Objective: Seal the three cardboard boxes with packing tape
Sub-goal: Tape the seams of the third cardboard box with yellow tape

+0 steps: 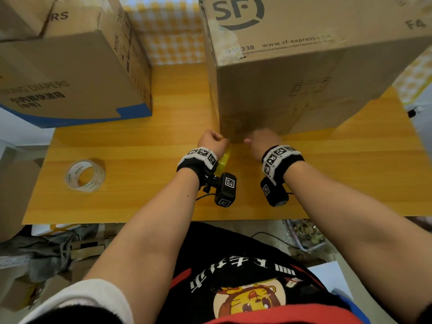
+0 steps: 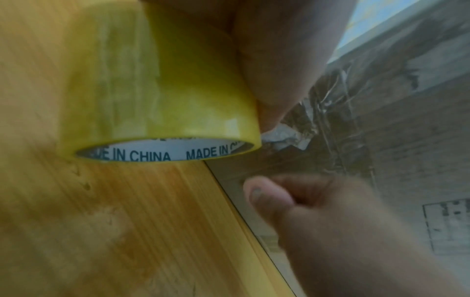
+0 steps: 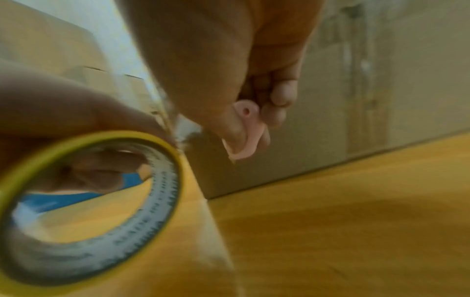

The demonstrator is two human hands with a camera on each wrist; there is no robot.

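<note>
A tall SF-printed cardboard box stands on the wooden table, and both hands are at the foot of its near face. My left hand grips a yellow tape roll close against that face; the roll also fills the lower left of the right wrist view. Wrinkled tape runs down the box face beside it. My right hand is curled round a small pink cutter, right next to the roll. A diaper box with a blue band stands at the left.
A roll of clear tape lies on the table's front left. Another cardboard box sits on top of the diaper box at the far left. Yellow checked cloth hangs behind the gap between the boxes. Clutter lies on the floor below the table edge.
</note>
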